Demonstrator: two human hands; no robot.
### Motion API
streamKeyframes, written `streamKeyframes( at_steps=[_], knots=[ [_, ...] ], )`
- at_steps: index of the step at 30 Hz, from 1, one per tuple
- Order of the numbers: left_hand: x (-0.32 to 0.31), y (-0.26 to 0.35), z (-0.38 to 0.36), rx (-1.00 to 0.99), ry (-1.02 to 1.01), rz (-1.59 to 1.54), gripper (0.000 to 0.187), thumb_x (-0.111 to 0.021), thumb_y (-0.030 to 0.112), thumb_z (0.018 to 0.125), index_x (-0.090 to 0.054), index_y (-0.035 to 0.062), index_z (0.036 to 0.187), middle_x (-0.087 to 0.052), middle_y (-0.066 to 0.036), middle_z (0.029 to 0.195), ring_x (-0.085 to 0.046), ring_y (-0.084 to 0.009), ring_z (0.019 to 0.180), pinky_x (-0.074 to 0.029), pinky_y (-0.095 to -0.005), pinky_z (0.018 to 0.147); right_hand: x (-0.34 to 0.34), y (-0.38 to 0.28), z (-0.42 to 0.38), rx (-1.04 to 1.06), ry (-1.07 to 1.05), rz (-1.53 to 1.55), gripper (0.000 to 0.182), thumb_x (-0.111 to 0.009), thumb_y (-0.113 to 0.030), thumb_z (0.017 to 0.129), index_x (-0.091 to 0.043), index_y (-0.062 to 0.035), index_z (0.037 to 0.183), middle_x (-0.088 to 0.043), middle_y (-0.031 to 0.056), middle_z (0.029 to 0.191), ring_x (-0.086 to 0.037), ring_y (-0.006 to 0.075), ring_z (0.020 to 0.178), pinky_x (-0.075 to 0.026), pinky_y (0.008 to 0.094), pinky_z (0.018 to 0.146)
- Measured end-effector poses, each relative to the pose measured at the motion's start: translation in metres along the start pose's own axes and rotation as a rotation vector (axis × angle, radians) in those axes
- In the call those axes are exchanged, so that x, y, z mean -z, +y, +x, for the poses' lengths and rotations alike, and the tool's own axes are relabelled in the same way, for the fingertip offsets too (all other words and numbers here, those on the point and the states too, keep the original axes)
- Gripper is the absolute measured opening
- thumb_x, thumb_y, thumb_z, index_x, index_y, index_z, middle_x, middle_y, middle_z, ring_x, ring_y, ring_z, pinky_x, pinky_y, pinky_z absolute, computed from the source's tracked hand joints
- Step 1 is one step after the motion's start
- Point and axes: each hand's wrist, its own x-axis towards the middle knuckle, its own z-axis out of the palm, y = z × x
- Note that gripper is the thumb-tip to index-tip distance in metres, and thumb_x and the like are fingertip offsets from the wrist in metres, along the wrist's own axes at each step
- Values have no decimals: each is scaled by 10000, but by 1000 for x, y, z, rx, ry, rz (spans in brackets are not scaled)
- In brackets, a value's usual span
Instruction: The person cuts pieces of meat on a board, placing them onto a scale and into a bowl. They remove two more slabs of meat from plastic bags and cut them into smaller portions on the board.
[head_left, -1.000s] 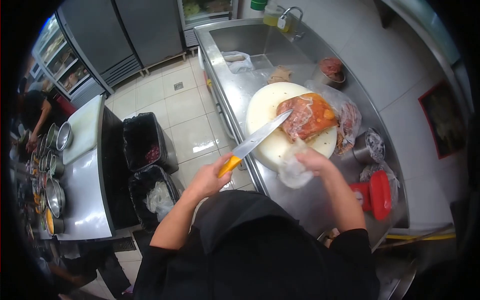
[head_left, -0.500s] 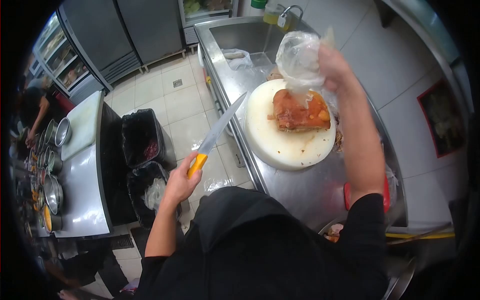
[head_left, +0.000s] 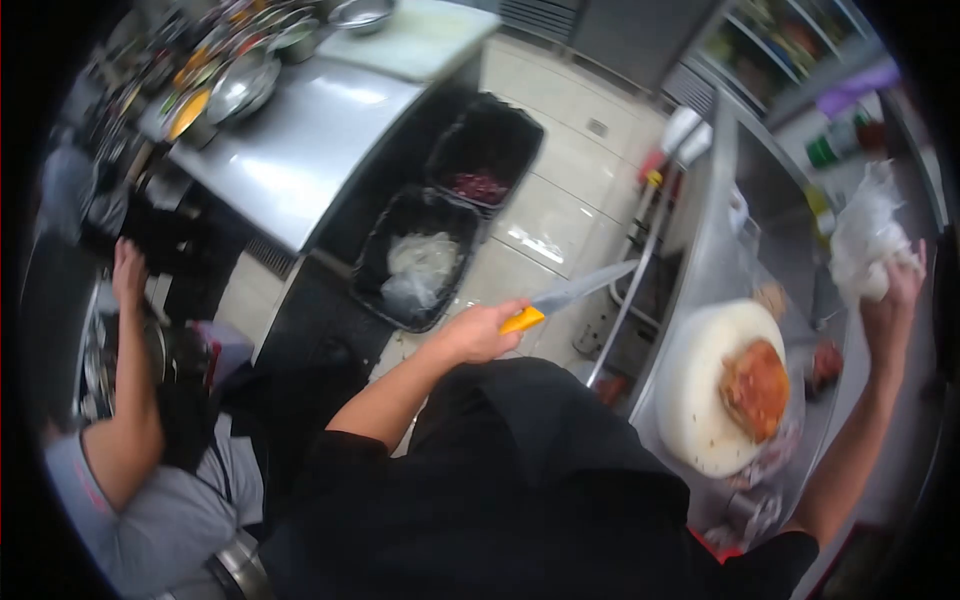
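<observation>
My left hand [head_left: 482, 332] is closed round the yellow handle of a long knife [head_left: 580, 288], whose blade points right over the floor, towards the sink counter. At the far right my right hand [head_left: 892, 285] holds up a crumpled clear plastic bag [head_left: 868, 232]. Between the two hands, a piece of browned meat [head_left: 756, 390] lies on a thick round white cutting board [head_left: 695, 375]. The board rests on the steel sink counter [head_left: 700, 235].
Two black-lined bins, one with red scraps [head_left: 480, 188] and one with plastic [head_left: 420, 265], stand left of the knife. Beyond them is a steel table [head_left: 290, 135] with bowls. A co-worker in grey [head_left: 180, 510] is at lower left. Green-capped bottles [head_left: 822, 152] stand by the sink.
The view has swung left, bringing the bins towards the middle and the co-worker into view. My right hand has carried the bag away from above the meat. The knife stays in my left hand.
</observation>
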Motion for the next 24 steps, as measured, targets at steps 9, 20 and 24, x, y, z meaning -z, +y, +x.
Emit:
streamKeyframes(
  at_steps=[9,20,24],
  knots=[
    [6,-70,-62,202,107,-159,649,-629,316,888,-496,134,1497,-712,-248,1122,-689,-423,1040,-534,-483,927,-61,-320,148,368,174,1121,233,-603,-72,861,-662,46,1052,-649,253,1124,-600,459,1099,-448,499,1025],
    [32,-133,-150,476,277,-245,628,-610,337,911,-490,127,1490,-695,-256,1189,-664,-440,1098,-512,-506,972,-150,-608,240,304,-323,1469,313,-655,-180,817,-726,34,1034,-740,249,1001,-729,384,986,-556,420,880],
    [47,-145,-157,507,272,-255,620,-605,333,920,-491,125,1493,-696,-250,1196,-664,-438,1104,-512,-505,976,-152,-637,269,214,-694,942,567,-758,-388,821,-687,87,1124,-708,306,1140,-688,433,1107,-545,467,969]
  ],
)
